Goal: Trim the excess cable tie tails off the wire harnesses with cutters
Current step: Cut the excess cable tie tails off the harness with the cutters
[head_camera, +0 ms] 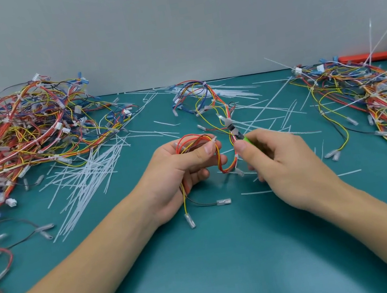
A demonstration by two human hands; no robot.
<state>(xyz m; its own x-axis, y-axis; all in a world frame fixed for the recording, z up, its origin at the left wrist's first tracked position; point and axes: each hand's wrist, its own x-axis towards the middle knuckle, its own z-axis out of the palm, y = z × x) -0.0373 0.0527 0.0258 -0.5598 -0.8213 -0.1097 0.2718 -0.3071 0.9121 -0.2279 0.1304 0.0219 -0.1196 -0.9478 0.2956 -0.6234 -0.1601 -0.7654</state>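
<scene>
Head view: we gripped the harness [202,145] in our left hand [180,168]; cutters [237,134], held in our right hand [280,158], pointed up-left just beside it.

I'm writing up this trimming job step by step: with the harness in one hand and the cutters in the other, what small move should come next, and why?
Probably bring the cutters in the right hand to the white tie on the wire harness that the left hand pinches. The cutter tip points away, past that loop; whether a tail remains there is too small to tell.
</scene>
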